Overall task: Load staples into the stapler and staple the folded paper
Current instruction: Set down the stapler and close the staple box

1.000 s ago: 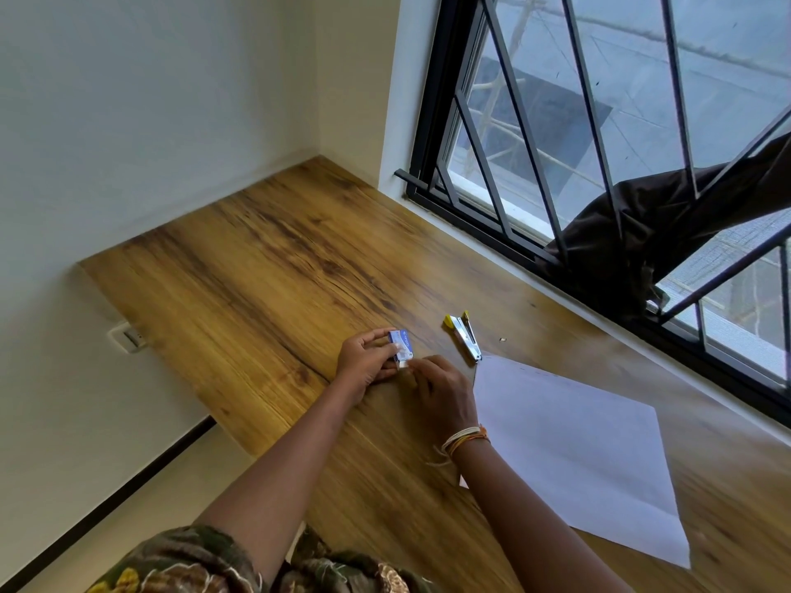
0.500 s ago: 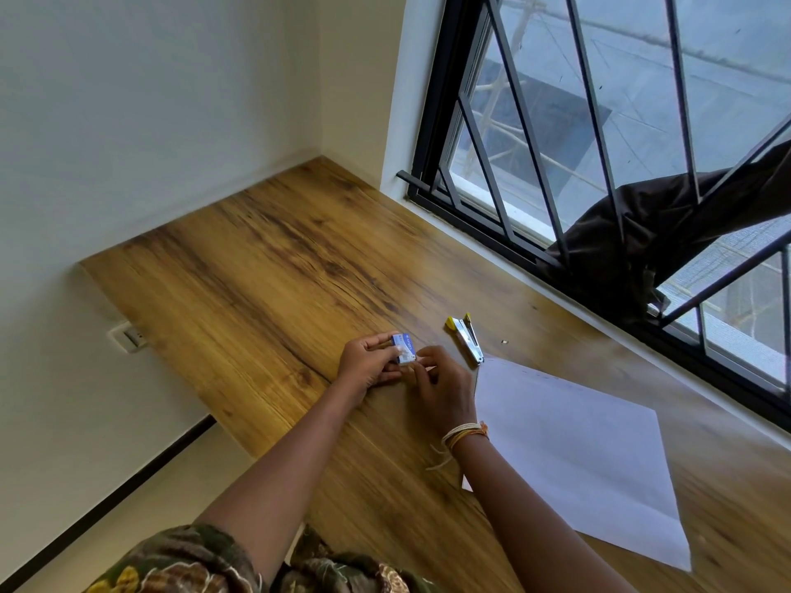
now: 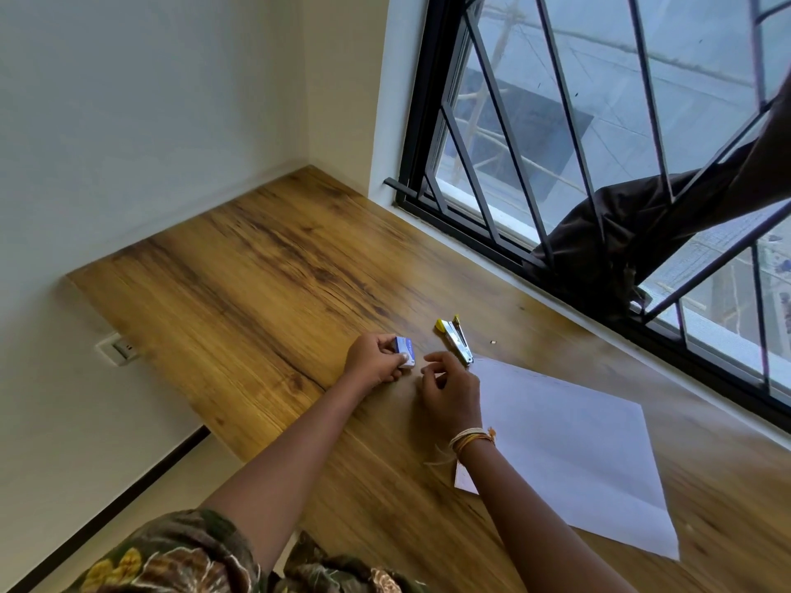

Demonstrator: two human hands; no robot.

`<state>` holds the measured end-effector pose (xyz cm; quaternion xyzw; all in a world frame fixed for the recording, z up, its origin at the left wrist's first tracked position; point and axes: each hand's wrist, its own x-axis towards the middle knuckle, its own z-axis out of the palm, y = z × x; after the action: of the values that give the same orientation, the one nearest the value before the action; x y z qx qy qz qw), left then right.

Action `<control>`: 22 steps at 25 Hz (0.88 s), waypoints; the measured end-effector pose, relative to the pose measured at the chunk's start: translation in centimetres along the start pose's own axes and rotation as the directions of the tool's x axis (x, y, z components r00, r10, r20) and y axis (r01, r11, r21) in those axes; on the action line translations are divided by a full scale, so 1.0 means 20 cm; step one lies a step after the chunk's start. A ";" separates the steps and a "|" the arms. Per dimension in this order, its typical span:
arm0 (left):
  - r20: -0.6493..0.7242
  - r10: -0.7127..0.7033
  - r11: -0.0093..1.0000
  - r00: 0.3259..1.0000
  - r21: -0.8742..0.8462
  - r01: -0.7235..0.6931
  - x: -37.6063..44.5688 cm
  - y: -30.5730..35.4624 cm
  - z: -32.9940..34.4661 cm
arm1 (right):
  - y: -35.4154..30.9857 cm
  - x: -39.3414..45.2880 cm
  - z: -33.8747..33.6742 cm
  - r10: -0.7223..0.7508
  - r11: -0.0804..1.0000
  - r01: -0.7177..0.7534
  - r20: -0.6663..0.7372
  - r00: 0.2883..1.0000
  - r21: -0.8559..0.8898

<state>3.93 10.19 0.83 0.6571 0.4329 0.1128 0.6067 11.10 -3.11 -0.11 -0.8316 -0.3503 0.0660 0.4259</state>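
Observation:
My left hand [image 3: 373,362] holds a small blue and white staple box [image 3: 405,352] just above the wooden desk [image 3: 239,284]. A short gap to its right, my right hand [image 3: 450,389] hovers with fingers curled and pinched; I cannot tell if it holds staples. A small silver stapler with yellow ends [image 3: 456,338] lies on the desk just beyond my right hand. Its top looks swung open. The white sheet of paper [image 3: 569,447] lies flat to the right, with my right wrist over its near left corner.
A barred window [image 3: 599,156] runs along the desk's right side, with dark cloth [image 3: 633,233] hanging through the bars onto the sill. A tiny loose bit [image 3: 493,342] lies near the stapler. A wall socket [image 3: 117,347] sits below the desk's left edge.
My right hand has pulled away from the staple box, leaving a gap between the hands. The left hand still holds the box, shifted slightly left. Stapler and paper have not moved.

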 end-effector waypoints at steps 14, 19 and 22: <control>0.011 0.120 0.961 0.993 0.249 -0.119 0.17 0.13 0.12 | 0.16 -0.02 -0.24 0.060 0.992 -0.086 -0.260 0.964 -0.089; 0.051 0.180 0.937 0.982 0.297 -0.187 0.17 0.12 0.14 | 0.22 -0.06 -0.26 0.072 0.986 -0.118 -0.339 0.938 -0.117; 0.094 0.222 0.934 0.970 0.264 -0.239 0.15 0.09 0.14 | 0.26 -0.09 -0.29 0.082 0.971 -0.156 -0.360 0.929 -0.182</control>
<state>8.33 10.58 0.66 0.7839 0.3449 0.1017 0.5062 14.83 -10.12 -0.78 -0.8897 -0.2225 -0.0939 0.3875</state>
